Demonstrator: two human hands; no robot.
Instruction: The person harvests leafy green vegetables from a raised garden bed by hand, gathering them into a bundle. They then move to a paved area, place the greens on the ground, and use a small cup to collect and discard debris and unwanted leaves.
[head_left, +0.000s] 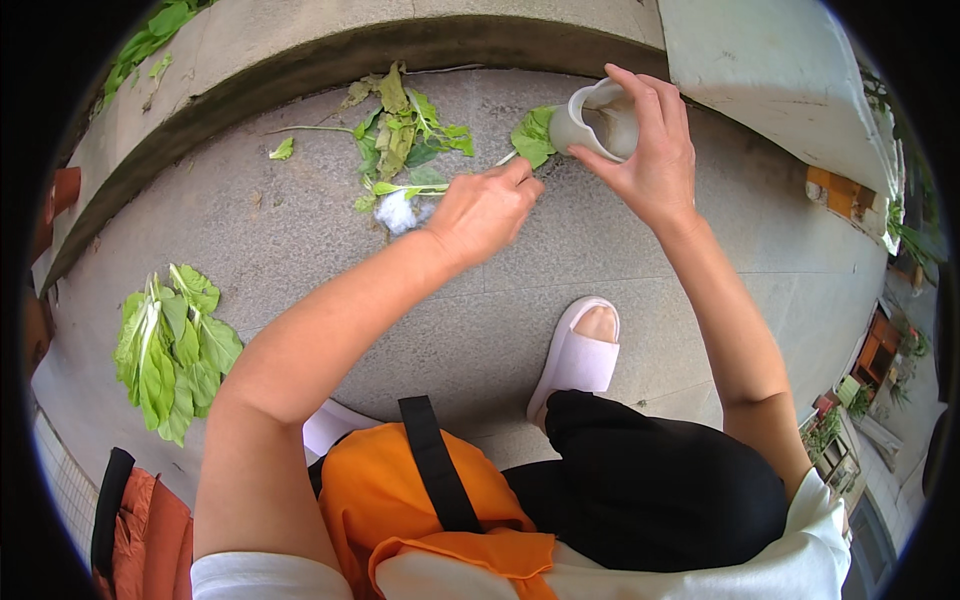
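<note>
My right hand (652, 142) grips a pale, translucent plastic container (568, 133) with a wavy rim, tilted above the paving; its inside looks stained. Beside it, my left hand (491, 206) has its fingers closed around a thin pale stalk. A green leaf (534, 136) lies at the container's left side, and a stem reaches from it towards my left hand. Left of that hand are wilted and torn leaves (396, 131) and a white fluffy clump (397, 213). A bunch of leafy greens (172, 352) rests on the ground at the left.
A curved concrete kerb (300, 56) runs along the far side, meeting a pale block (757, 67) at the right. A small leaf scrap (282, 149) lies near the wilted leaves. Orange-red fabric (150, 525) is at lower left. Potted plants stand at far right.
</note>
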